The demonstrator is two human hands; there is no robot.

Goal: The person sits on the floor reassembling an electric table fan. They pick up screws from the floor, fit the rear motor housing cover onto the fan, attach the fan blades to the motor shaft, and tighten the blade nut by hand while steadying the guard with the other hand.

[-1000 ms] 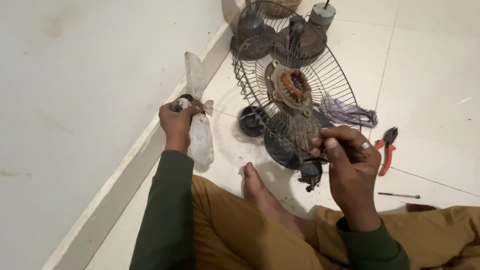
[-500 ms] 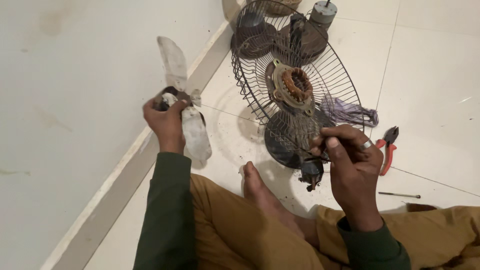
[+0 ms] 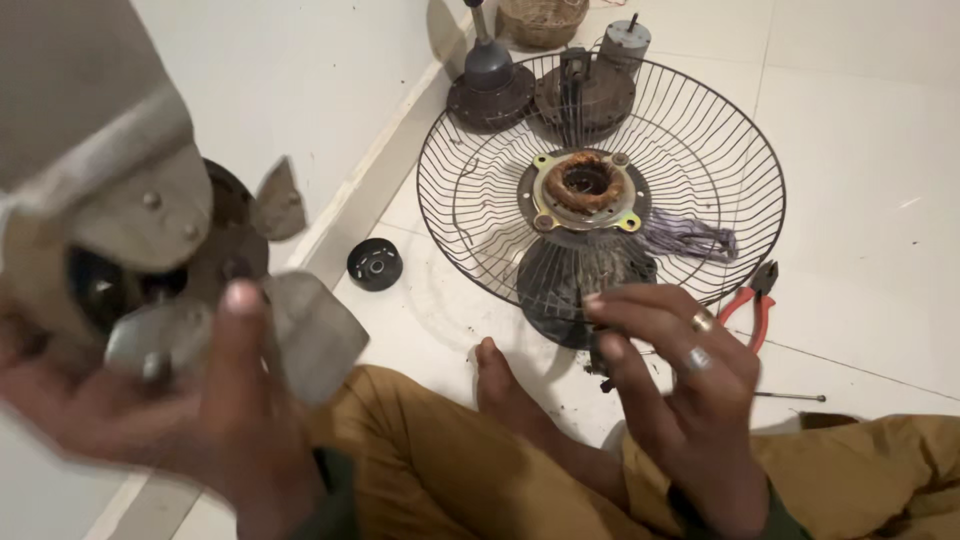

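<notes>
My left hand (image 3: pixel 170 420) holds a grey metal fan blade assembly (image 3: pixel 150 220) close to the camera, blurred and filling the left of the view. My right hand (image 3: pixel 680 380), with rings on two fingers, hovers with bent fingers just in front of the dark fan base (image 3: pixel 575 290); a small dark part shows under its fingers, and I cannot tell whether it is gripped. The round wire fan guard (image 3: pixel 700 170) lies tilted on the floor with the motor's copper winding (image 3: pixel 585 185) at its centre. My bare foot (image 3: pixel 500 385) rests beside the base.
A black round cap (image 3: pixel 375 264) lies near the wall skirting. Red-handled pliers (image 3: pixel 752 300) and a thin metal rod (image 3: pixel 790 396) lie at the right. Two dark motor housings (image 3: pixel 490 85) and a small grey motor (image 3: pixel 622 42) stand behind the guard. White tiled floor around.
My left hand lifted the fan blade from the floor by the wall up close to the camera. The view has shifted nearer to the guard. My right hand's fingers have loosened.
</notes>
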